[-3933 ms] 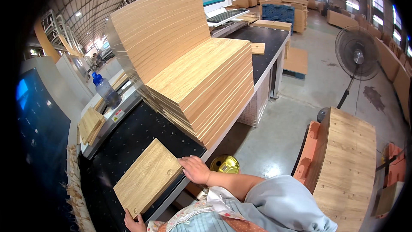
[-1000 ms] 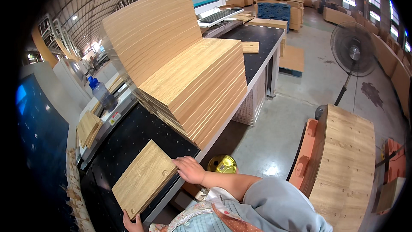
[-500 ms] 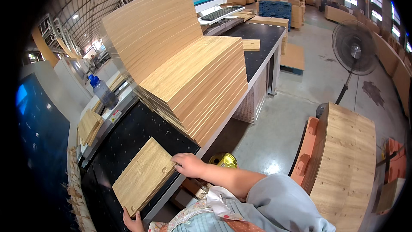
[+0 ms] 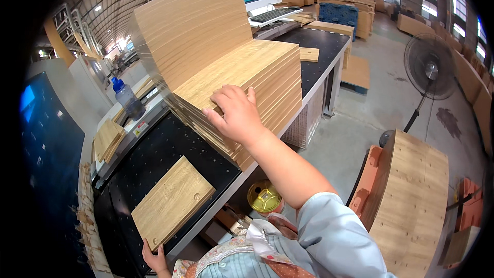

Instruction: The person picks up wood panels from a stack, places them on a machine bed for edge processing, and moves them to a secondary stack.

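Note:
A small stack of flat wood-grain boards [image 4: 172, 201] with round holes near its corners lies on the black table. My left hand [image 4: 155, 260] is at its near end, fingers and thumb closed against the corner. My right hand [image 4: 237, 113] is over the near corner of a tall stack of wood-grain boards [image 4: 267, 82], fingers spread and thumb apart. No board shows lifted in it. Whether its fingertips touch the top board is hard to tell. Behind the lower part of this stack rises a higher pile of boards [image 4: 195, 31].
The black tabletop [image 4: 164, 139] has a metal edge. To the left are a blue-capped bottle [image 4: 127, 98] and loose board pieces [image 4: 108, 139]. A keyboard [image 4: 272, 16] and monitor stand at the back. At right are a fan [image 4: 431, 69] and a board pile [image 4: 411, 190]; a yellow-lidded tin [image 4: 265, 197] sits below.
My right hand has left the small boards and moved up and away to the tall stack. My left hand stays at the near corner of the small boards. The view has shifted slightly.

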The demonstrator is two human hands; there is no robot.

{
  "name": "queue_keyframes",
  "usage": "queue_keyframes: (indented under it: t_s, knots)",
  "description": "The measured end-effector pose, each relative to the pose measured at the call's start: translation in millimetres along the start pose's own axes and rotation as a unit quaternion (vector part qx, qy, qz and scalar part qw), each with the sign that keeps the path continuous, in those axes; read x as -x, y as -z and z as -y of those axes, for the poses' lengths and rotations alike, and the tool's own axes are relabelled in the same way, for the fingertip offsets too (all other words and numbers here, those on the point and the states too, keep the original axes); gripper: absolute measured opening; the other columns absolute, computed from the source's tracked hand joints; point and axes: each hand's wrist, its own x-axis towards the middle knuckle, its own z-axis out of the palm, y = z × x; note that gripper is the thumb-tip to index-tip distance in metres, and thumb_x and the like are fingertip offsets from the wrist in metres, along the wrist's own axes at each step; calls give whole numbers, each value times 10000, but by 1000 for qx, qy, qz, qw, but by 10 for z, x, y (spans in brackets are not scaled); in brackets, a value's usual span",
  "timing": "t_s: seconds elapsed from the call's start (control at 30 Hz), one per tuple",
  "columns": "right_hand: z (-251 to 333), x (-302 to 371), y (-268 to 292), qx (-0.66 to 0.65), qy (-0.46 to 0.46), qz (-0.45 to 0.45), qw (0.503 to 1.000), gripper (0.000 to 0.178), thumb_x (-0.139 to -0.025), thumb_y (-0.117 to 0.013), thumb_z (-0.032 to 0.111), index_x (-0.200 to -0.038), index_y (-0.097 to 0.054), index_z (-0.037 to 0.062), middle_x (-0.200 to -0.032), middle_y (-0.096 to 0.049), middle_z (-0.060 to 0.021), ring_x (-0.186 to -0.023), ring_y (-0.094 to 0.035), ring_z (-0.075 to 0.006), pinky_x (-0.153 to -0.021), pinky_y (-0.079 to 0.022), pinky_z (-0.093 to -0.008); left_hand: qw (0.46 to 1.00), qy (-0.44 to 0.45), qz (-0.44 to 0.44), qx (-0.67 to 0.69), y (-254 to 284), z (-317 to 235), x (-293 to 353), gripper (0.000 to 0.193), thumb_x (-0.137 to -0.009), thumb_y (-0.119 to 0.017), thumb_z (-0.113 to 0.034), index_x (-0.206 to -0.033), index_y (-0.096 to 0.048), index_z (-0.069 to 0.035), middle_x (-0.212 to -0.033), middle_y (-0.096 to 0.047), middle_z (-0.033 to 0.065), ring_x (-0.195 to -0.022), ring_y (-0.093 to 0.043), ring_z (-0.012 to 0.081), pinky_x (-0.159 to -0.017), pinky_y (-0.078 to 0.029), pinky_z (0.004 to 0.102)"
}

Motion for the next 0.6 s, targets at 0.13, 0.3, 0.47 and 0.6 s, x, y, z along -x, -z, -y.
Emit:
queue_keyframes:
  t_s: [0.13,0.3,0.47,0.6]
  knots:
    - [-39,62,-117,-5,13,-54,998,354,-786,-630,383,-966,-582,81,-1074,-551,-60,-1147,-444,-244,-966,-235,-672,1000,17,11,5,21,-70,-4,701,-604,-756,-82,-1260,-510,-55,-1163,-567,169,-1051,-520,341,-922,-407,396]
    - [-9,39,-107,22,12,-57,998,400,-742,-663,406,-968,-583,86,-1060,-556,-55,-1132,-454,-250,-957,-248,-668,1000,20,15,-14,28,-103,-17,701,-611,-758,-86,-1265,-506,-64,-1185,-565,149,-1074,-509,333,-945,-387,400]
    - [-114,10,-63,-68,35,-116,990,240,-693,-650,263,-831,-605,73,-922,-598,-86,-993,-514,-286,-915,-323,-540,999,40,17,-4,62,-170,-15,694,-604,-759,-81,-1253,-513,-63,-1191,-567,135,-1083,-512,320,-948,-387,391]
    - [-278,136,263,-216,25,-167,962,208,-644,-678,49,-839,-608,23,-943,-594,-125,-879,-566,-253,-787,-465,-352,999,36,9,-11,28,-147,-2,719,-578,-775,-90,-1250,-519,-79,-1194,-570,123,-1086,-515,304,-947,-386,383]
